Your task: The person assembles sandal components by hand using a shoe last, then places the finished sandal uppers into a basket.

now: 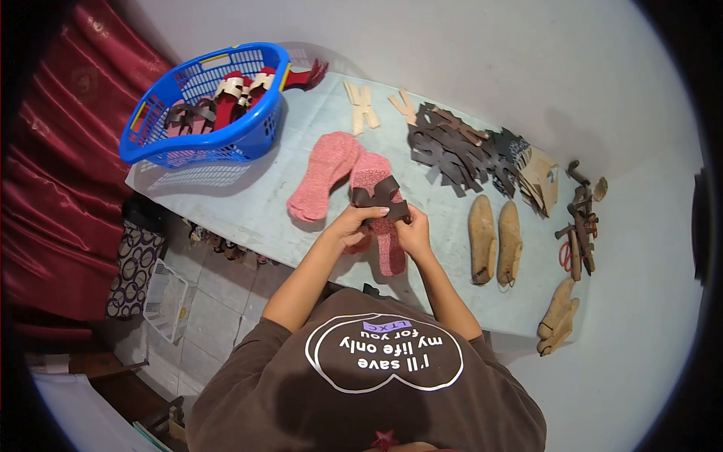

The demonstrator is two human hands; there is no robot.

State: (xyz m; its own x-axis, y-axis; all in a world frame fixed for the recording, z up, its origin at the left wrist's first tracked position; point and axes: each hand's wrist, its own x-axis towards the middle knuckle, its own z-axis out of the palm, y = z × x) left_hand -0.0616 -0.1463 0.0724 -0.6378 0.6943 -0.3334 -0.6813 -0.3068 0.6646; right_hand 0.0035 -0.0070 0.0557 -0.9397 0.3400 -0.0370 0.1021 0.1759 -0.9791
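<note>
Both hands hold a pink speckled sandal (390,252) with a dark brown cross-shaped strap (374,197) over its front part. My left hand (352,227) grips the left side, its thumb pressed on the strap. On the other side my right hand (413,232) closes round the strap's edge and the sole; some of its fingers are hidden. A stack of pink insoles (324,177) lies just left of the sandal, and more pink soles show partly beneath it.
A blue basket (260,120) of sandals stands at the table's left end. Cream straps (362,107) and a pile of dark straps (452,151) lie along the back. Shoe lasts (483,241), hammers (580,226) and red-handled scissors (565,256) are at the right.
</note>
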